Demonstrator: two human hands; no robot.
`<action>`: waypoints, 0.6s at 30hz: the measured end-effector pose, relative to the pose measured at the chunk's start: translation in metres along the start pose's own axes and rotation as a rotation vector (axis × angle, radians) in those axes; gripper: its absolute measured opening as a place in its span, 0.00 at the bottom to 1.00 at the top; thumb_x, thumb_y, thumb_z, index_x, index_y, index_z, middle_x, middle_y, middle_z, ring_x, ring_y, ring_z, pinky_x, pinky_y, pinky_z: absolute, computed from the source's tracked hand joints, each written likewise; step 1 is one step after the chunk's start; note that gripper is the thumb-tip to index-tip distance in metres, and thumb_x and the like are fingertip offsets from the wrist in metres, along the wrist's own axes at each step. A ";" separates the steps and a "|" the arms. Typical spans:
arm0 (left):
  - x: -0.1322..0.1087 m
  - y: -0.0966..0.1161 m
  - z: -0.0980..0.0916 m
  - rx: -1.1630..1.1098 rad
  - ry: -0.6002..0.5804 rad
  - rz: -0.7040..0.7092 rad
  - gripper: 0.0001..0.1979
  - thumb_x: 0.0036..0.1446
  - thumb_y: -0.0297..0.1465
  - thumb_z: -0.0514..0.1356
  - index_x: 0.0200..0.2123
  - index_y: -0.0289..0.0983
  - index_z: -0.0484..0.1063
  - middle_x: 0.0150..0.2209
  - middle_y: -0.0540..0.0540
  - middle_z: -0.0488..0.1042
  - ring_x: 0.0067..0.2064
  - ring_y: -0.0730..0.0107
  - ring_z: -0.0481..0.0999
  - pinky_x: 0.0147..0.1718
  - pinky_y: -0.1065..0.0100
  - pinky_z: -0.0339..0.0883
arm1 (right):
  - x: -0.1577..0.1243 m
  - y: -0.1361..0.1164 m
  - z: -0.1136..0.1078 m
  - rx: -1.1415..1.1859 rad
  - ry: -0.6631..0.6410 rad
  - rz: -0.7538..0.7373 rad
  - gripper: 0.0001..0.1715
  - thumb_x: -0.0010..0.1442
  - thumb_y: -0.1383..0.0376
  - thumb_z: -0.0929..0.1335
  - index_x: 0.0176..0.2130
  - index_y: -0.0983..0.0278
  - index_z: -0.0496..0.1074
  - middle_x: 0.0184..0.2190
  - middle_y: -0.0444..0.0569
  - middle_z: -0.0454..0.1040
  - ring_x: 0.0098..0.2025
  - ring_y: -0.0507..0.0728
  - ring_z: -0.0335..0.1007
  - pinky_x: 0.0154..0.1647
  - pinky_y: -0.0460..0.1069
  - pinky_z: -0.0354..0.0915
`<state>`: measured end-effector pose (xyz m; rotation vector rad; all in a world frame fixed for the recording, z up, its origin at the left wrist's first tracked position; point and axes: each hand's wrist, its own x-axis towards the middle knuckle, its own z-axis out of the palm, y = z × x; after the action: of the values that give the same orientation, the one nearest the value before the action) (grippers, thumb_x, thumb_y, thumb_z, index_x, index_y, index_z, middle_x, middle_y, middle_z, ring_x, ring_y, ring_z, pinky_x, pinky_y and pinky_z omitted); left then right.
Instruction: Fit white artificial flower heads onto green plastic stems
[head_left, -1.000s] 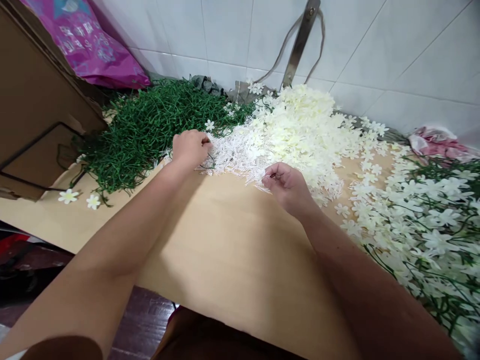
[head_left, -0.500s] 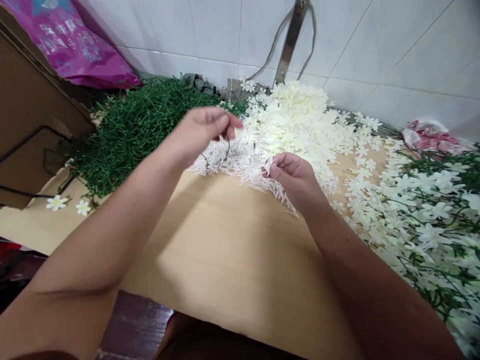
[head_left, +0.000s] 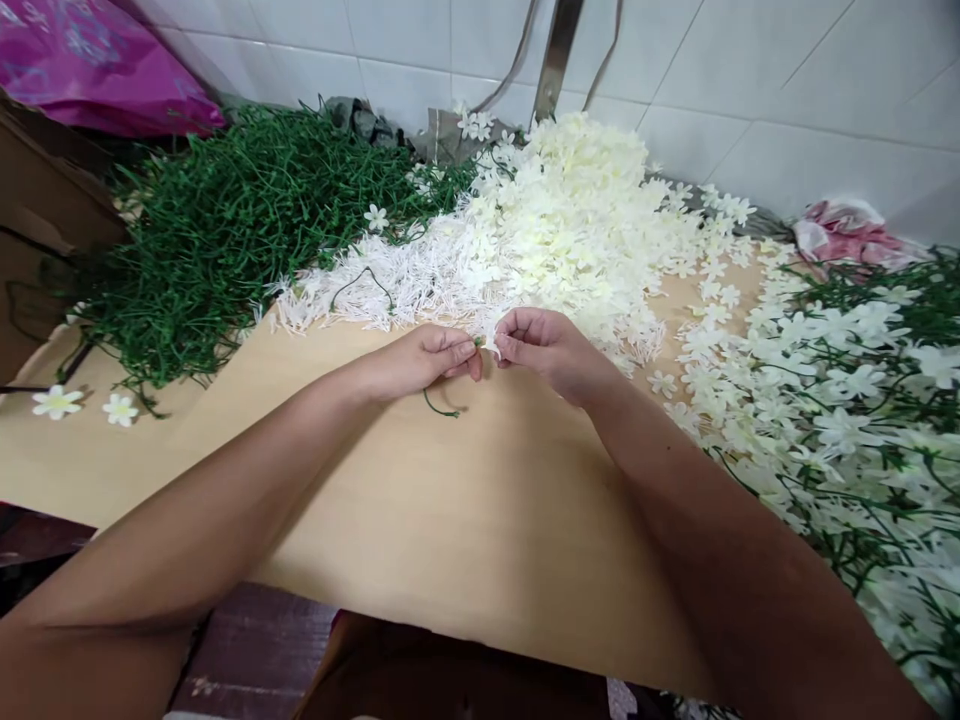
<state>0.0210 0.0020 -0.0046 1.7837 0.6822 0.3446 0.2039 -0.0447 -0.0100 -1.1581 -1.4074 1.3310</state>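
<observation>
My left hand [head_left: 435,360] pinches a thin green plastic stem [head_left: 441,408]; its curved tail hangs below the fingers and its tip points at my right hand. Between finger and thumb, my right hand [head_left: 551,350] grips a small white artificial flower [head_left: 493,342], partly hidden by the fingertips. Stem tip and flower meet or nearly meet; I cannot tell which. Behind the hands lies a heap of thin white pieces [head_left: 420,270], with a loose green stem on it. Beyond rises a pile of cream-white flower heads [head_left: 577,220].
Green stems [head_left: 247,210] are heaped at the left beside a cardboard box [head_left: 45,220]. Finished-looking stemmed flowers [head_left: 847,430] cover the right side. Two loose flowers [head_left: 57,402] lie at the left. A purple bag [head_left: 97,70] and a tiled wall [head_left: 675,70] stand behind the board [head_left: 420,520].
My left hand has come down from above the stem heap, bringing a green stem to the flower in my right hand. The right hand has shifted slightly left. The view has tilted downward.
</observation>
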 end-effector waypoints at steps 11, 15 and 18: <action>0.003 -0.004 -0.005 -0.022 -0.081 0.010 0.20 0.52 0.47 0.57 0.21 0.35 0.70 0.25 0.46 0.72 0.28 0.72 0.67 0.31 0.68 0.62 | 0.000 0.004 -0.002 -0.029 -0.006 -0.020 0.11 0.52 0.62 0.71 0.26 0.64 0.66 0.21 0.41 0.66 0.25 0.47 0.61 0.27 0.45 0.58; 0.003 -0.005 -0.006 -0.037 -0.076 0.018 0.20 0.52 0.46 0.58 0.20 0.35 0.69 0.23 0.47 0.70 0.27 0.72 0.66 0.30 0.68 0.60 | 0.000 0.002 0.000 -0.082 0.015 -0.031 0.12 0.52 0.61 0.71 0.27 0.65 0.66 0.21 0.41 0.65 0.25 0.47 0.59 0.26 0.45 0.56; 0.004 -0.006 -0.005 -0.054 -0.082 0.012 0.20 0.51 0.46 0.58 0.20 0.35 0.69 0.22 0.48 0.69 0.25 0.74 0.64 0.28 0.69 0.58 | -0.001 -0.001 0.005 -0.175 0.043 -0.036 0.09 0.53 0.64 0.70 0.27 0.65 0.66 0.21 0.41 0.64 0.25 0.47 0.58 0.26 0.45 0.55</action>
<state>0.0200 0.0095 -0.0093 1.7413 0.5991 0.2942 0.1995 -0.0467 -0.0097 -1.2619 -1.5309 1.1695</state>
